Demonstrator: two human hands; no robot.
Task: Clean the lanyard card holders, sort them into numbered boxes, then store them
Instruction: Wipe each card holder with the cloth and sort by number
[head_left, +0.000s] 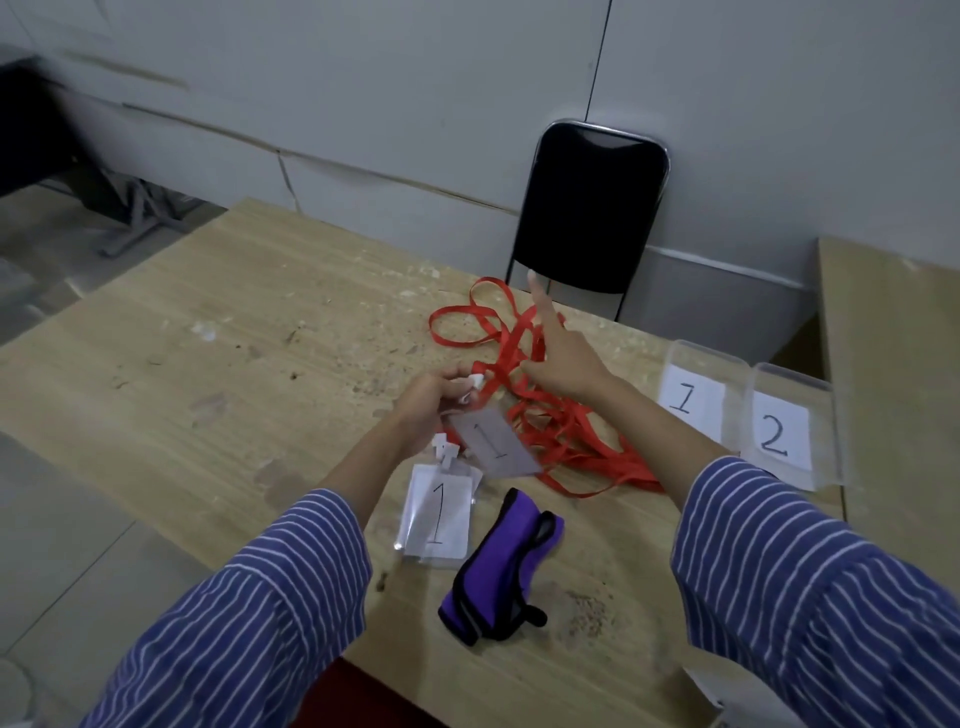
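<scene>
Fingers of the left hand (434, 397) curl around a white clip, a card holder marked 1 (493, 441) dangling just below them. The right hand (558, 358), fingers spread, reaches over the red lanyard tangle (550, 415). Left of the tangle a second card holder (439, 514) lies flat on the wooden table (234, 322); right of it stand clear boxes 1 (696, 395) and 2 (784, 431).

The wooden table (218, 322) bears red lanyards (561, 436), card holder (436, 514), purple cloth (498, 566), numbered boxes (748, 415).
</scene>
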